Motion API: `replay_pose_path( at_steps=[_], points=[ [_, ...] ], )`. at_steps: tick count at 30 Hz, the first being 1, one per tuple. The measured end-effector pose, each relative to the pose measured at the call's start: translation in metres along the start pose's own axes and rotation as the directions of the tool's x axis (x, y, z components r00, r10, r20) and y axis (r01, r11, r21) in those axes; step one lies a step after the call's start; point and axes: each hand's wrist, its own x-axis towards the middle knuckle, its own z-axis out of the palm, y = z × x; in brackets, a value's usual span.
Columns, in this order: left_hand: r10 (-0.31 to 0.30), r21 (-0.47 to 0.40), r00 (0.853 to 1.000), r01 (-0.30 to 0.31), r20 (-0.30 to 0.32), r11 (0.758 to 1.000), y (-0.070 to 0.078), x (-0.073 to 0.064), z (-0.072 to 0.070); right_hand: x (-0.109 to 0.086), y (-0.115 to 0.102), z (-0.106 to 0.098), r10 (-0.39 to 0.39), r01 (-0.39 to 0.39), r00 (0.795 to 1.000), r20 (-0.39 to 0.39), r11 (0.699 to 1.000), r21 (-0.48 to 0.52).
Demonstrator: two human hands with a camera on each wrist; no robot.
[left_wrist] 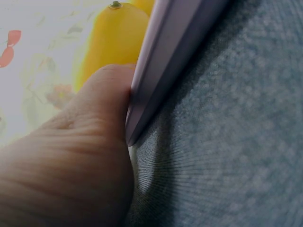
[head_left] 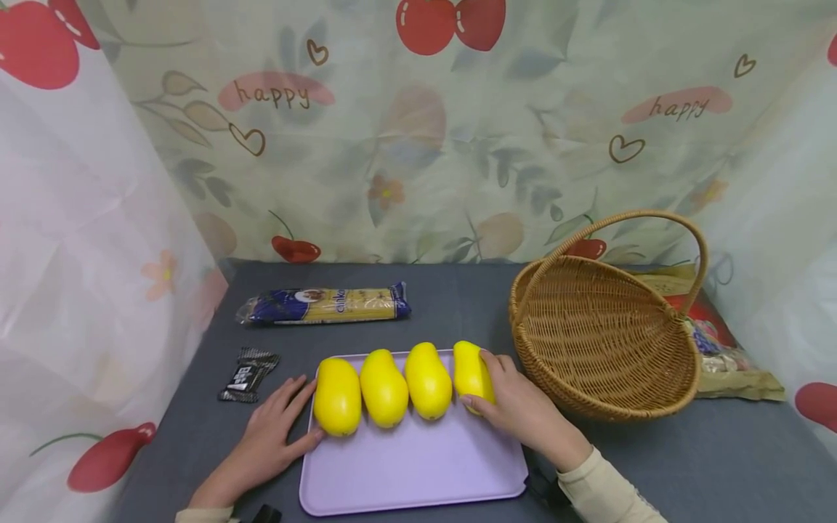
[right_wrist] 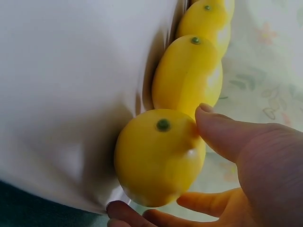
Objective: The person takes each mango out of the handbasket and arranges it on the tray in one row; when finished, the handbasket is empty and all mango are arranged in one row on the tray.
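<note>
Several smooth yellow mangoes [head_left: 382, 388], each with a small green stem nub, lie in a row along the far side of a lilac tray [head_left: 412, 472]. My right hand [head_left: 523, 410] holds the rightmost mango [right_wrist: 158, 161], thumb on one side and fingers on the other, over the tray's right edge area. At the tray's left edge rests my left hand [head_left: 268, 439], its fingers extended along the rim beside the leftmost mango [head_left: 337, 396]. In the left wrist view the thumb [left_wrist: 106, 94] lies against the tray's side wall [left_wrist: 163, 61].
A wicker basket [head_left: 601, 334] with a tall handle stands right of the tray, in front of a brown and red bag [head_left: 732, 363]. Behind the tray lies a pack of spaghetti [head_left: 327, 305]. A small black packet [head_left: 248, 375] sits left. Printed curtains [head_left: 418, 181] enclose the dark cloth.
</note>
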Motion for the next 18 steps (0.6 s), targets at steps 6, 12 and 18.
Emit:
replay_pose_path(
  at_steps=[6, 12, 18],
  points=[
    [0.022, 0.004, 1.000, -0.022, -0.001, 1.000, -0.001, -0.005, 0.001, -0.008, -0.001, 0.000, -0.004, 0.004, 1.000, 0.004, 1.000, 0.025],
    [0.020, -0.023, 0.995, -0.018, 0.099, 1.000, -0.001, -0.016, -0.008, -0.023, -0.007, -0.008, -0.028, 0.028, 1.000, -0.009, 1.000, -0.005],
    [-0.042, -0.093, 0.982, 0.060, 0.187, 0.994, 0.017, -0.024, -0.048, -0.031, -0.016, -0.020, -0.091, 0.091, 0.994, -0.061, 0.996, -0.004]
  ],
)
